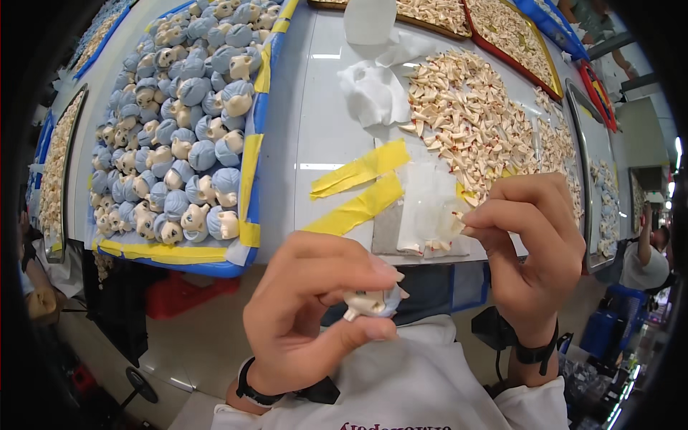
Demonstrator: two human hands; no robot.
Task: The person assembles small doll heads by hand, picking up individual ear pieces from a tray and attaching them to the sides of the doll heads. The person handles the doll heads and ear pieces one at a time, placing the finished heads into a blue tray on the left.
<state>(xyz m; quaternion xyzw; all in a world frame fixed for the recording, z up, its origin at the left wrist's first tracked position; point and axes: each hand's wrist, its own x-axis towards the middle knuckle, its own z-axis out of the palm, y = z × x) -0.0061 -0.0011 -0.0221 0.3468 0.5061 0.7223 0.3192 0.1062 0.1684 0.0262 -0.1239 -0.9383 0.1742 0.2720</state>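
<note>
My left hand (304,308) pinches a small doll head (373,302) between thumb and fingers, above the near table edge. The head has light blue hair and a cream face, and lies tilted on its side. To the right, my right hand (534,244) is closed in a pinch over a white sheet (423,197). A tiny cream piece with a red end (457,215) shows at its fingertips, partly hidden by them. Beyond that hand spreads a loose pile of small pointed cream pieces (469,107), many with red tips.
A blue tray edged with yellow tape (251,172) holds many blue-haired doll heads at left. Yellow tape strips (358,168) and crumpled white tissue (373,93) lie mid-table. Trays of cream pieces (512,36) stand at the back. A metal tray (591,150) is at right.
</note>
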